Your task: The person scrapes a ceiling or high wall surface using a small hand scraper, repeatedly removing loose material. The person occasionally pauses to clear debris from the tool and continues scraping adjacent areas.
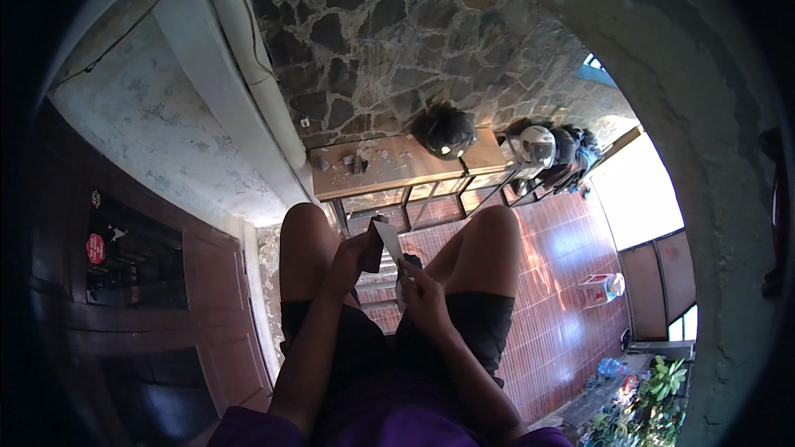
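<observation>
My left hand [349,266] grips a dark brown, flat-sided block [372,249] between my raised knees. Its material is hard to tell. In my right hand [425,299] is a tool with a pale, tapering flat blade [389,238], which looks like a putty knife. The blade's wide end lies against or just in front of the block; whether they touch cannot be made out. My fingers hide most of the tool's handle. Both hands are above the gap between my bare thighs.
A long wooden bench [385,167] along the stone wall [385,43] bears grey fragments [357,163] and a dark helmet [448,131]. Beyond sits a white helmet [538,145]. A small plastic stool [597,289] stands on the red tiled floor [546,261]; a wooden door [217,267] is at left.
</observation>
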Demonstrator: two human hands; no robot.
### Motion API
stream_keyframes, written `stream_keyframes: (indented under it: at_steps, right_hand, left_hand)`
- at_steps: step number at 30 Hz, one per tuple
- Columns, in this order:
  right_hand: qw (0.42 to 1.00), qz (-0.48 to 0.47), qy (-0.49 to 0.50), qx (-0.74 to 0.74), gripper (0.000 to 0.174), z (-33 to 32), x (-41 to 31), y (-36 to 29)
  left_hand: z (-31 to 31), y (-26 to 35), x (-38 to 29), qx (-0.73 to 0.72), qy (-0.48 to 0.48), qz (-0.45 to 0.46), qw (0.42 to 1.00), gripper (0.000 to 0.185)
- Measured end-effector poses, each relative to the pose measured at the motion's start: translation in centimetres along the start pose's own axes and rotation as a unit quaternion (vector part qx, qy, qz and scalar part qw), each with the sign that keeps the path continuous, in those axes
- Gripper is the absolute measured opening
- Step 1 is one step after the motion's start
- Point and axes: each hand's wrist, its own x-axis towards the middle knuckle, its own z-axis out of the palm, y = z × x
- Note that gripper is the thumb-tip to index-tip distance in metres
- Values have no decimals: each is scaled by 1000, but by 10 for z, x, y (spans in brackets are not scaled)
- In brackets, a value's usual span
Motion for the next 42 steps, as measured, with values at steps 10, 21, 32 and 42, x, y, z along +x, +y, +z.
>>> stream_keyframes:
  at_steps: [10,21,32,42]
  right_hand:
    - [996,79,-24,28,33,-2,2,6]
    - [986,5,-157,-57,31,-41,-9,18]
    - [990,-26,-88,-103,34,-10,7,40]
    - [985,-24,-144,-93,36,8,15,43]
  left_hand:
    - [-2,-6,-2,14,1,20,1000,28]
    - [-18,21,17,-160,141,62,975,34]
    - [100,149,84,140,190,232,944,41]
    - [312,273,144,151,72,637,753,30]
